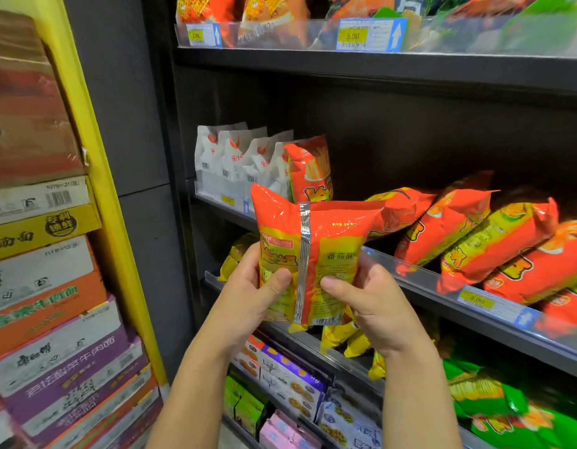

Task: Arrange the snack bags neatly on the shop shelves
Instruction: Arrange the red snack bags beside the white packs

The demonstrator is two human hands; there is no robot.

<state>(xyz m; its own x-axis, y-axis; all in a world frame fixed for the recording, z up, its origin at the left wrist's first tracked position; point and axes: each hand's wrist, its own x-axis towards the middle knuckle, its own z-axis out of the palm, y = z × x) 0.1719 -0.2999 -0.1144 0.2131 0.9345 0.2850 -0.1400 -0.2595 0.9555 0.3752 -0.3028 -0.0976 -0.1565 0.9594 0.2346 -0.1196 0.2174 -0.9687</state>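
1. While the orange snack bag [313,254] hangs in the air just in front of the middle shelf [475,306], its back seam faces the camera, so it could be shelved back to front unless turned.
2. Pushed in carelessly, it may tip the upright orange bag [310,170] beside the white bags [235,157], or jam against the slumped orange bags [475,231].
3. Left hand [248,293] grips the bag's lower left edge, thumb across the back, fingers curled behind.
4. Right hand [374,296] grips the lower right edge likewise, and both forearms reach upward.
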